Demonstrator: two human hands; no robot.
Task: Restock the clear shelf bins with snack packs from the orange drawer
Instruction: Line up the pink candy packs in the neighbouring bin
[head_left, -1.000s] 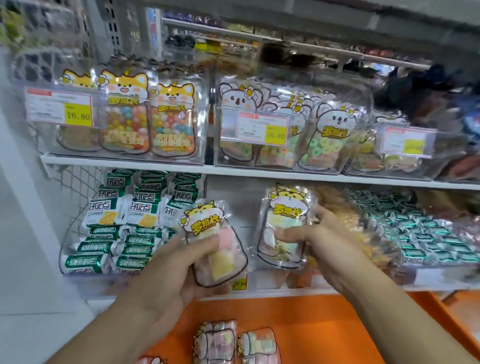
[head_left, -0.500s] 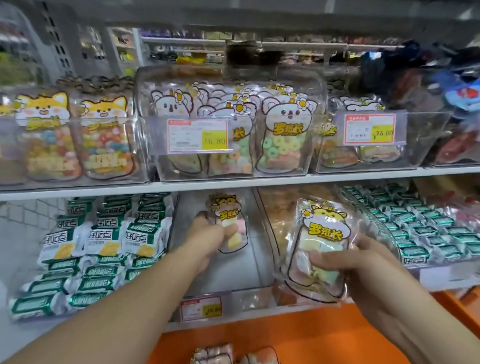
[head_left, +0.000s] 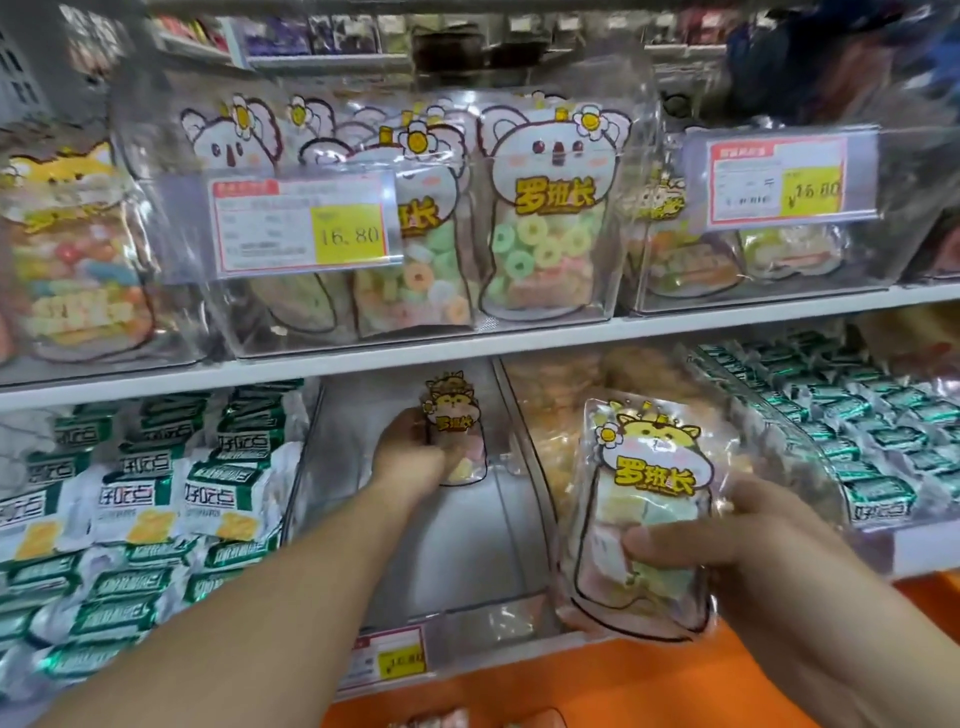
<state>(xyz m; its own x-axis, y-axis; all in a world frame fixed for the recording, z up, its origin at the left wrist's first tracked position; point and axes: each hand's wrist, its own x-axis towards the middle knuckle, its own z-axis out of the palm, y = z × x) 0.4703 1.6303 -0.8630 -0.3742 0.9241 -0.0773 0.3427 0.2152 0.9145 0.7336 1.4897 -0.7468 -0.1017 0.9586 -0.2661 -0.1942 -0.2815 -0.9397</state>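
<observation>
My left hand (head_left: 413, 451) reaches deep into the clear bin (head_left: 467, 545) on the lower shelf and grips a clear snack pack (head_left: 457, 415) with a yellow cartoon animal, standing upright at the bin's back. My right hand (head_left: 727, 540) holds a second snack pack (head_left: 649, 499) of pastel sweets upright in front of the shelf, right of that bin's mouth. The orange drawer (head_left: 597, 680) shows along the bottom edge, with the tops of more packs (head_left: 436, 719) just peeking in.
Green-and-white wrapped packs (head_left: 156, 493) fill the bin to the left, and teal ones (head_left: 857, 431) the bin to the right. Upper-shelf bins hold koala-printed candy bags (head_left: 550, 218) behind price tags (head_left: 301, 223). A price label (head_left: 395, 660) hangs on the lower bin's front.
My left hand has pushed its pack from in front of the shelf to the back of the lower bin. My right hand has drawn its pack down and right.
</observation>
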